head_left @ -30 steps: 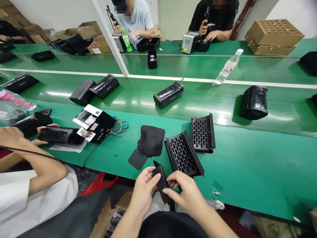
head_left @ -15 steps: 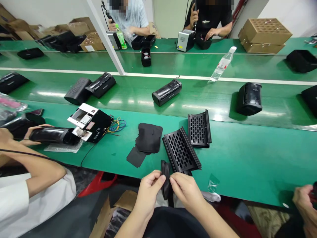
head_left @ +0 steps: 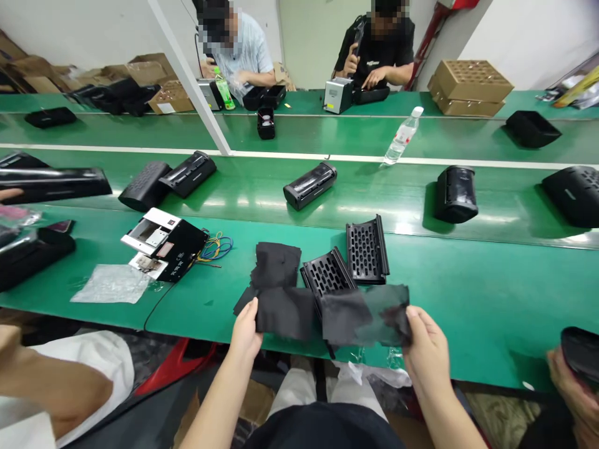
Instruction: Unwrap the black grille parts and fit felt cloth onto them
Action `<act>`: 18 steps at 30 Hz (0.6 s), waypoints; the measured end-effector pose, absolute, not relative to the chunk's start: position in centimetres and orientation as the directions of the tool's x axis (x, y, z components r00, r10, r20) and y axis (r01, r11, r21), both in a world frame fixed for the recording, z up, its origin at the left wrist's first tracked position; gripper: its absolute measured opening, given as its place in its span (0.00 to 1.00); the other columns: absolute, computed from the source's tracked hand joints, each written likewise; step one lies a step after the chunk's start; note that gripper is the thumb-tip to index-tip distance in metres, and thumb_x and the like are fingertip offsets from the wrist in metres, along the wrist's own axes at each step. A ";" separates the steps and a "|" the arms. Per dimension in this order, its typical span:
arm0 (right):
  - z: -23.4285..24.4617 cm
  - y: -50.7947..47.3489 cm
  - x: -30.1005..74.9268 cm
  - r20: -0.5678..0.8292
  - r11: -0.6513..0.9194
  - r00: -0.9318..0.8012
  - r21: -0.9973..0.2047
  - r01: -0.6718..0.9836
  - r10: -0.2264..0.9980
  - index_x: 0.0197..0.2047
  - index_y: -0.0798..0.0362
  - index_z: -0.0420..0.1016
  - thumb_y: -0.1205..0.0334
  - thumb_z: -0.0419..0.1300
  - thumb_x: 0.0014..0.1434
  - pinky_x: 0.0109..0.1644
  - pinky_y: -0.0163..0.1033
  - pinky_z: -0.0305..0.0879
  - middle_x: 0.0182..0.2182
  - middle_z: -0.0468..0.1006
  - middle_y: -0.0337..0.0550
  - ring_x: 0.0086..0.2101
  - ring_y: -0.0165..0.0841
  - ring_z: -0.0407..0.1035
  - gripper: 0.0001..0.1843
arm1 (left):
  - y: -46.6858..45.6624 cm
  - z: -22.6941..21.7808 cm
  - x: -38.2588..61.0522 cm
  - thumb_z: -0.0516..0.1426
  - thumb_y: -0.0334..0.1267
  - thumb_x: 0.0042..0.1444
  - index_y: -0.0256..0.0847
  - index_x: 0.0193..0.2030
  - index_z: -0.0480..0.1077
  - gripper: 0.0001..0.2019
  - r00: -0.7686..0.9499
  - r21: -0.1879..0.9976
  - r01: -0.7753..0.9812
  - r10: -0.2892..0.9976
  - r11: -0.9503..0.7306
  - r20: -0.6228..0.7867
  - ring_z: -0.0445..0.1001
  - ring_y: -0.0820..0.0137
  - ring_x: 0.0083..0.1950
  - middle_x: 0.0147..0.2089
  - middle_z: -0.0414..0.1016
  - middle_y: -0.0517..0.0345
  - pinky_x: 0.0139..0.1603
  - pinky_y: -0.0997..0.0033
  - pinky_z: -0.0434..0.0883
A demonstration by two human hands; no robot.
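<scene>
Two thin black clothlike sheets [head_left: 286, 313] [head_left: 347, 317], side by side above green table [head_left: 468, 299]; left hand [head_left: 246, 330] pinches one, right hand [head_left: 428, 346] the other, both grips closed. Two black slotted plastic panels [head_left: 367, 251] [head_left: 327, 271] lie beyond.

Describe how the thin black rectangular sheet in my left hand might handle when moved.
The thin black sheet is probably floppy, since its blurred edges look wavy. It's likely light for its size, as your left hand grips just one side.

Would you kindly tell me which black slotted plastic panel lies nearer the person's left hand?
The black slotted plastic panel partly hidden behind the held black sheets; the other panel lies farther right.
</scene>
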State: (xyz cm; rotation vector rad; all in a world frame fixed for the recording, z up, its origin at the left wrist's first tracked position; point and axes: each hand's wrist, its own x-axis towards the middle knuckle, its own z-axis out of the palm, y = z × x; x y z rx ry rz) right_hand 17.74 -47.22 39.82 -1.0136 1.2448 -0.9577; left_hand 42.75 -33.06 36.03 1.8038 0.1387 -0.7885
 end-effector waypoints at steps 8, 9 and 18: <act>39.9 -49.7 15.2 -0.441 0.398 -0.003 -0.813 0.426 -0.897 0.31 0.53 0.72 0.60 0.60 0.45 0.36 0.34 0.67 0.27 0.76 0.36 0.31 0.30 0.70 0.07 | -34.9 33.4 45.7 0.56 0.38 0.41 0.35 0.29 0.67 0.09 0.858 0.657 0.014 -0.328 -0.754 -0.394 0.67 0.53 0.46 0.32 0.71 0.48 0.48 0.54 0.60; 39.9 -49.6 15.3 -0.463 0.429 0.032 -0.791 0.436 -0.886 0.32 0.53 0.73 0.60 0.59 0.46 0.37 0.35 0.67 0.29 0.77 0.37 0.32 0.31 0.71 0.08 | -35.2 34.0 45.4 0.56 0.37 0.40 0.35 0.34 0.68 0.12 0.868 0.636 -0.053 -0.350 -0.770 -0.352 0.64 0.51 0.49 0.37 0.70 0.45 0.50 0.52 0.58; 40.8 -47.7 19.4 -0.553 0.636 0.334 -0.554 0.537 -0.763 0.27 0.48 0.74 0.58 0.61 0.44 0.28 0.34 0.70 0.25 0.78 0.36 0.24 0.30 0.72 0.05 | -37.8 42.1 37.9 0.54 0.42 0.48 0.41 0.49 0.60 0.20 0.599 0.948 -0.136 -0.786 -0.287 -0.153 0.63 0.63 0.51 0.51 0.62 0.47 0.50 0.62 0.62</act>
